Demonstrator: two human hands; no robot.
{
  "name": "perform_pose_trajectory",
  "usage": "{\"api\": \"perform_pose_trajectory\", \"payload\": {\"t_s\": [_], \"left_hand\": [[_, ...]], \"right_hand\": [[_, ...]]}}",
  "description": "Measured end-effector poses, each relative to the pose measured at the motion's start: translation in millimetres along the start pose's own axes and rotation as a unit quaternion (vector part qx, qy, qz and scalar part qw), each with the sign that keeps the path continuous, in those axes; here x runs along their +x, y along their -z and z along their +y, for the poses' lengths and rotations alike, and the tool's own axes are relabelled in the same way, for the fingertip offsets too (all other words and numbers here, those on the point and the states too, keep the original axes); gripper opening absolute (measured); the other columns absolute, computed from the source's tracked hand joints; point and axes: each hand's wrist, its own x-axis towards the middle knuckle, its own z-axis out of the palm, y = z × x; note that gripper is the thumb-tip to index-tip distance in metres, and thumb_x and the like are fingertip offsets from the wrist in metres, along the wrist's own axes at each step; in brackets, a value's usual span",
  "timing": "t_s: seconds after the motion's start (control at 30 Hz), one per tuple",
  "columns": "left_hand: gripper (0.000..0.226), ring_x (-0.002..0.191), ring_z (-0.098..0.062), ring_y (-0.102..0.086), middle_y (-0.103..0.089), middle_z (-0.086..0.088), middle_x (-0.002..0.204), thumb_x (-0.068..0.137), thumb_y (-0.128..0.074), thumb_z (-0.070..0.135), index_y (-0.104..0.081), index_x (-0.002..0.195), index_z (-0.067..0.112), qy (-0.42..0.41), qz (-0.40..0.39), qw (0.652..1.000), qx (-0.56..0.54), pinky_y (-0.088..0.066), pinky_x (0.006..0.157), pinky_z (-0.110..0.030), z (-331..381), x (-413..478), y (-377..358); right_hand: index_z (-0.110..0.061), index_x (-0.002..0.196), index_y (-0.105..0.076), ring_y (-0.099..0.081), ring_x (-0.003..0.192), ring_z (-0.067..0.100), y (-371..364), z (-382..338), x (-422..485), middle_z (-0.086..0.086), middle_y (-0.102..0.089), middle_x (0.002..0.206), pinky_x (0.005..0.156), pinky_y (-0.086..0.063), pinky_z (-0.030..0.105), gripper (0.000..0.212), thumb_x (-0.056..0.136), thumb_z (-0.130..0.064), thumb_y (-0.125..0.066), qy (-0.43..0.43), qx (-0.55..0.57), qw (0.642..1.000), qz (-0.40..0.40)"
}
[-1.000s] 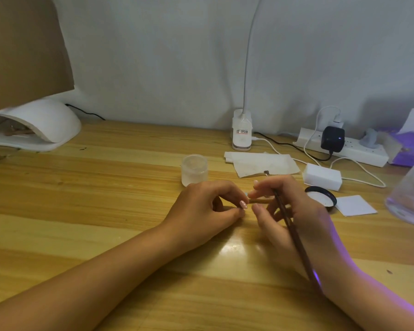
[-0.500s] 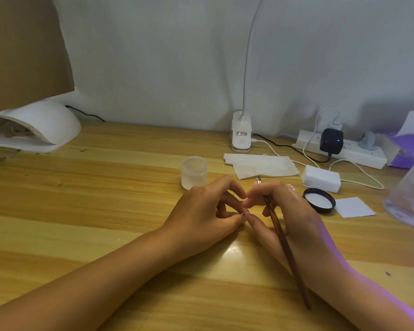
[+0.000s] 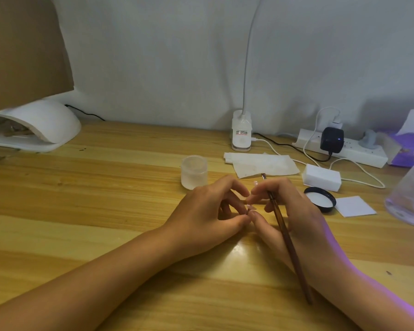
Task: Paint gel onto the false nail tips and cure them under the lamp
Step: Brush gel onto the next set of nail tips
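So it's all on a big wooden table, with a slab of cardboard leaning in at the far left. Right beside that sits the white dome curing lamp; there's something brownish under it, but I can't make out what. A clip desk lamp stands at the back middle, with a power strip to its right. Both hands are out in the middle of the table, fingertips meeting. The left hand has its fingers curled in and pinches a tiny pale nail tip between thumb and fingertips. It's honestly too small to see any detail. The right hand is curled too, fingertips right up against that same tip. It grips a long brown brush, bristle end pointing away toward the back of the table. Off to the right edge is a clear plastic cup. Just behind the hands are a frosted jar, some folded paper and a white block. A black lid lies open side up near the right hand, just beside a little white square pad.
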Motion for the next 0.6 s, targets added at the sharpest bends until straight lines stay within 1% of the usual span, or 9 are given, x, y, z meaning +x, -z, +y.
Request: {"api": "perform_pose_trajectory", "payload": {"t_s": [0.13,0.23,0.33,0.47,0.6], "left_hand": [[0.036,0.080,-0.008,-0.067,-0.072,0.013,0.091,0.085,-0.075,0.015,-0.057,0.115,0.021,0.005,0.008,1.000,0.001,-0.055,0.076,-0.040,0.0,0.4,-0.2],[0.039,0.080,-0.009,-0.066,-0.072,0.014,0.092,0.085,-0.075,0.016,-0.056,0.117,0.022,0.007,0.008,1.000,0.009,-0.054,0.075,-0.039,0.3,0.4,0.1],[0.041,0.081,-0.009,-0.064,-0.072,0.014,0.095,0.085,-0.075,0.017,-0.054,0.120,0.022,0.006,0.005,1.000,0.014,-0.055,0.075,-0.038,0.8,-0.1,0.5],[0.039,0.080,-0.008,-0.065,-0.072,0.013,0.097,0.086,-0.074,0.017,-0.054,0.119,0.022,0.005,0.001,1.000,0.015,-0.055,0.075,-0.037,0.8,-0.1,0.1],[0.036,0.079,-0.008,-0.066,-0.073,0.012,0.097,0.086,-0.074,0.016,-0.055,0.117,0.022,0.004,-0.005,1.000,0.009,-0.056,0.074,-0.038,-0.2,-0.4,-0.1]], "right_hand": [[-0.039,0.109,-0.048,-0.059,0.096,-0.004,1.6,-0.7,0.4,-0.028,-0.059,0.102,0.089,-0.051,0.053,0.035,0.080,-0.032,-0.066,-0.006,-0.002,1.000,-0.006],[-0.039,0.110,-0.048,-0.058,0.096,-0.006,0.5,-2.7,1.6,-0.030,-0.059,0.100,0.088,-0.051,0.053,0.035,0.080,-0.035,-0.066,-0.005,-0.004,1.000,-0.003],[-0.040,0.109,-0.047,-0.058,0.097,-0.005,-0.7,-1.9,1.0,-0.030,-0.058,0.101,0.087,-0.052,0.055,0.036,0.081,-0.035,-0.068,0.003,-0.010,1.000,-0.001],[-0.039,0.108,-0.047,-0.058,0.095,-0.003,-2.1,0.9,0.1,-0.028,-0.058,0.100,0.085,-0.052,0.055,0.036,0.080,-0.033,-0.070,0.013,-0.013,1.000,0.006],[-0.038,0.108,-0.048,-0.059,0.096,-0.001,-3.1,2.5,-0.2,-0.027,-0.058,0.100,0.087,-0.051,0.055,0.035,0.080,-0.036,-0.068,0.017,-0.015,1.000,0.006]]}}
